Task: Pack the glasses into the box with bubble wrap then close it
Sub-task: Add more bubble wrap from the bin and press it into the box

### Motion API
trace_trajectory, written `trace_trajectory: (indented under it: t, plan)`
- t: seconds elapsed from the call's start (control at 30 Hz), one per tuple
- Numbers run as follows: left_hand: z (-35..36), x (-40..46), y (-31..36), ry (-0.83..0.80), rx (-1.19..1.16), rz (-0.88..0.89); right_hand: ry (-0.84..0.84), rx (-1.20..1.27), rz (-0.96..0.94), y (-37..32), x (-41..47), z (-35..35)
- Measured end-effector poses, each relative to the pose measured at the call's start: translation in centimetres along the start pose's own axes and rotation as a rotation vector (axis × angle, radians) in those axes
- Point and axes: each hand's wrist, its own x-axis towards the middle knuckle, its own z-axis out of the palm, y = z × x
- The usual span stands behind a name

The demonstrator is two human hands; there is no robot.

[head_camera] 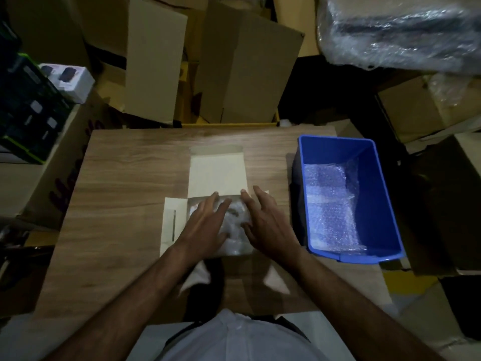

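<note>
Scene: A person stands at a wooden surface [125, 178] in a dim storeroom stacked with cartons, packing a small white box [179, 220].
Box: Open, directly ahead of the person; its long lid flap [217, 175] lies flat on the far side, a side flap [173, 225] spread to the left.
Bubble wrap bundle [235, 225]: Sits inside the box under both hands; a dark shape shows through it, likely the glasses, though too blurred to be sure.
Left hand [205, 225]: Fingers straight and spread, pressing down on the bundle's left half.
Right hand [263, 220]: Fingers splayed wide over the bundle's right edge, fingertips near the lid hinge.
Key relation: The lid flap lies straight beyond both hands, its long axis running away from the person; both hands are about equally near its hinge.
Judgement: Tucking looks nearly done; folding the lid toward the body comes next.
Nearby: A blue bin [374, 178] with spare wrap stands just right of the box.
</note>
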Motion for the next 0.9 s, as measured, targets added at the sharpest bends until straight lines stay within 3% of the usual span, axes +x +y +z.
trace_trajectory:
  t: [0.13,0.27,0.37,0.47,0.63,0.73,0.9]
  plan:
    - [0.6,1.4,4.0,0.211,-0.051,0.128,0.221,0.087,0.149,3.8,-2.5,-3.4]
    - [2.2,4.0,9.5,0.264,-0.111,0.244,0.255,0.063,0.309,9.8,-6.2,-5.6]
    - [3.6,6.7,13.7,0.273,-0.089,0.311,0.141,-0.018,0.372,14.8,-8.8,-6.0]
    - [5.5,9.5,16.2,0.233,-0.024,0.312,-0.144,-0.048,0.404,18.6,-10.0,-5.8]
    - [7.9,11.8,17.3,0.135,0.040,0.188,-0.479,-0.105,0.317,22.6,-7.9,-4.2]
    - [8.6,11.8,17.2,0.140,0.001,0.169,-0.496,-0.211,0.233,23.9,-6.1,-3.2]
    - [8.8,11.6,17.1,0.190,-0.045,0.193,-0.372,-0.190,0.189,24.6,-4.0,-2.0]
